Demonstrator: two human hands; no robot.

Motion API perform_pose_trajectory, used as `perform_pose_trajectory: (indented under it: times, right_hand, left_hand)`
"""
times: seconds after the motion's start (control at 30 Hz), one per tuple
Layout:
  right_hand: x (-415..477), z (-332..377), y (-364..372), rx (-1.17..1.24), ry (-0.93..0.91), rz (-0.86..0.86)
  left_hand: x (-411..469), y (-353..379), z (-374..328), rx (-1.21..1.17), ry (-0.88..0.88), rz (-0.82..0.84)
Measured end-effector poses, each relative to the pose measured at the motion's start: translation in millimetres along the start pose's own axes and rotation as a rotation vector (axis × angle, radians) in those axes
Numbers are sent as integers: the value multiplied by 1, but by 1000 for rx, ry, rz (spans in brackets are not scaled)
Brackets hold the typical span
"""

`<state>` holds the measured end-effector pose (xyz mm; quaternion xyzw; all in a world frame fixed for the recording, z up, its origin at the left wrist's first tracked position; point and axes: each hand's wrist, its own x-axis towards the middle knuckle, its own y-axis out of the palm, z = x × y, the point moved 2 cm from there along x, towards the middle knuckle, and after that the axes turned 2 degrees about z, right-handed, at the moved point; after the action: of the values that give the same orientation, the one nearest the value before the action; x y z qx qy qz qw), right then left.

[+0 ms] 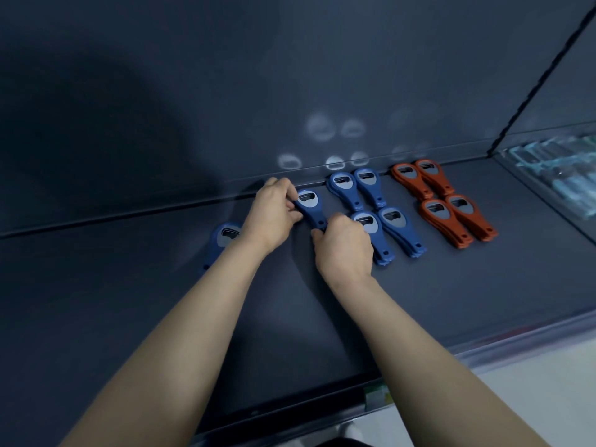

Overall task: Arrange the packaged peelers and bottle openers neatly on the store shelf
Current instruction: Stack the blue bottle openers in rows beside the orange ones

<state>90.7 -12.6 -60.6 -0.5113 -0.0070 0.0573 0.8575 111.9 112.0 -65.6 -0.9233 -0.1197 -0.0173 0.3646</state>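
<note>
A blue bottle opener (pixel 309 206) lies near the back of the dark shelf (pixel 419 301). My left hand (pixel 274 212) pinches its rounded head and my right hand (pixel 343 246) grips its handle end. To the right stand neat stacks of blue bottle openers (pixel 371 208) in two rows. Further right are stacks of orange bottle openers (pixel 442 201), also in two rows. Another blue opener stack (pixel 222 241) lies left of my left forearm, partly hidden by it.
The shelf's dark back wall (pixel 225 108) rises just behind the openers. A clear divider (pixel 529 91) closes the right side, with teal packaged goods (pixel 554 175) beyond it. The shelf's front edge carries a price rail (pixel 377 396).
</note>
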Motion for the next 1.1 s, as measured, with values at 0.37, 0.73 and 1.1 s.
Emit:
perform_pose_trajectory:
  times: [0.37,0.73,1.1]
  right_hand:
    - [12,2,5,-67,2,-22]
    - [20,0,5,-73,11,-47]
    - [20,2,5,-63,-5,-50]
  left_hand:
    - [-5,0,-2,-15,9,-13]
    - [-31,-22,-3,26,-9,-88]
    - [-70,-52,11,43,-128,-229]
